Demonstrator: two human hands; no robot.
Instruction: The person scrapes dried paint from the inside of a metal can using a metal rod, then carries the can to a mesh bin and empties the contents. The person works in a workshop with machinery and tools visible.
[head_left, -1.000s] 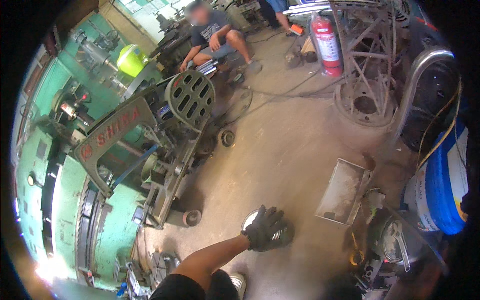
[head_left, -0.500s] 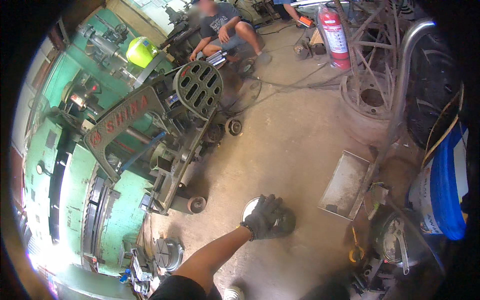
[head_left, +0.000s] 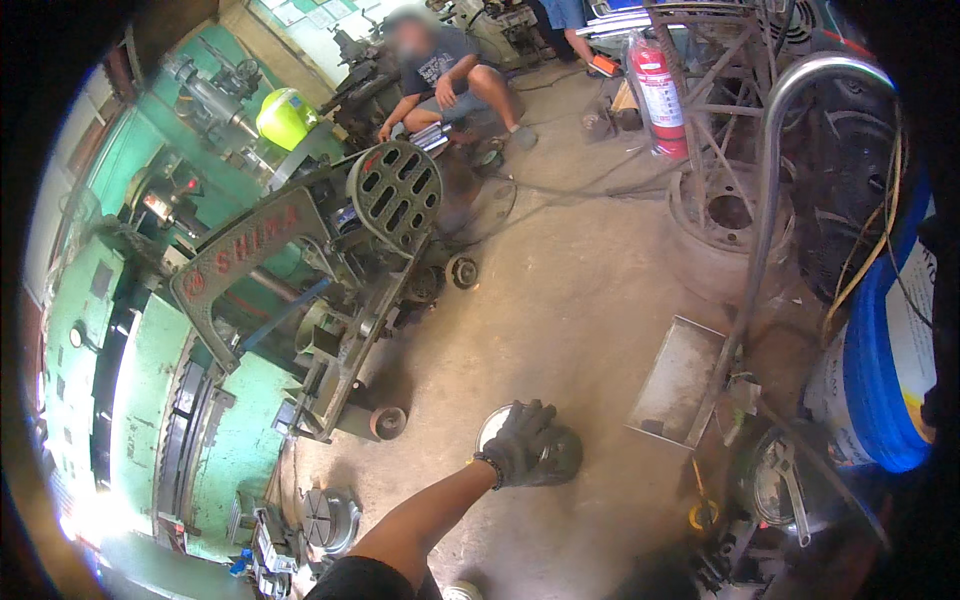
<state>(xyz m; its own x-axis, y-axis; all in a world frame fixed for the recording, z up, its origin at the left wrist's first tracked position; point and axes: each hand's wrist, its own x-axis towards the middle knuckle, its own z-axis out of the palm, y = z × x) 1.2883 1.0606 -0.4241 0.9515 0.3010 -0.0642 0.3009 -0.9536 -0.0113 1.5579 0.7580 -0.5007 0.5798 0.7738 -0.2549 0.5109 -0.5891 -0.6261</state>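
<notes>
My left hand (head_left: pixel 525 445), in a dark glove, reaches out low over the concrete floor. Its fingers curl over a round, cylinder-like piece with a pale, shiny face (head_left: pixel 491 428) showing to the left. The piece's dark, rounded side (head_left: pixel 563 460) shows to the right of the glove. Part of it lies hidden under the palm, and I cannot tell its exact kind. My right hand is out of the picture.
A power hacksaw machine (head_left: pixel 250 245) stands left. A shallow metal tray (head_left: pixel 678 380) lies right, near an adjustable wrench (head_left: pixel 795 490) and a blue-and-white bucket (head_left: pixel 870 370). A bent steel pipe (head_left: pixel 768 190) rises behind. A person (head_left: pixel 440 75) squats beyond, near a fire extinguisher (head_left: pixel 657 95).
The view has shifted slightly. My left hand keeps its hold on the round piece and sits a little lower and further left in the picture.
</notes>
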